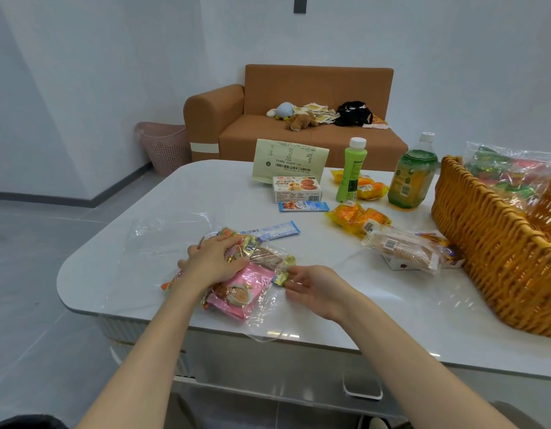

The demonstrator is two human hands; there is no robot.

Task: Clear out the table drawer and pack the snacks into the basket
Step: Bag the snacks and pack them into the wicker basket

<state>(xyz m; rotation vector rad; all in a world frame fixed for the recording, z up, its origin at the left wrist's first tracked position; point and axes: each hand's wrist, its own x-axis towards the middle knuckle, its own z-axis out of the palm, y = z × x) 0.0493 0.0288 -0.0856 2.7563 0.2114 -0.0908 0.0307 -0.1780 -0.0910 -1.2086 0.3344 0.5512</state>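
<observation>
We see the left hand (215, 263) laid over a clear bag (255, 305) of mixed snacks, its fingers curled down around the packets at the top of the heap and gripping them through the film. The right hand (314, 289) comes in from the other side; thumb and fingertips pinch the bag's edge just beside a gold wrapper (280, 278), though we cannot tell whether they catch the wrapper itself. The bag lies on the table (128, 243) near its front edge, toward the front left corner, and a pink packet (243, 292) shows through it between the two hands. The wicker basket (497, 252) stands at the table's right edge, well apart from the hands, with a bag of sweets (512, 171) leaning inside it. Against the basket's near wall lies a bread pack (404, 250). Between bag and basket we find a blue sachet (274, 232) and orange packs (358, 218). Toward the far edge stand a green bottle (351, 171) and a tea bottle (412, 178), both upright, with a biscuit box (297, 188) and a pale paper pouch (288, 164) behind it. Under the front edge a drawer front (268, 366) shows with its handle (362, 388) — we cannot tell whether it is pulled out.
</observation>
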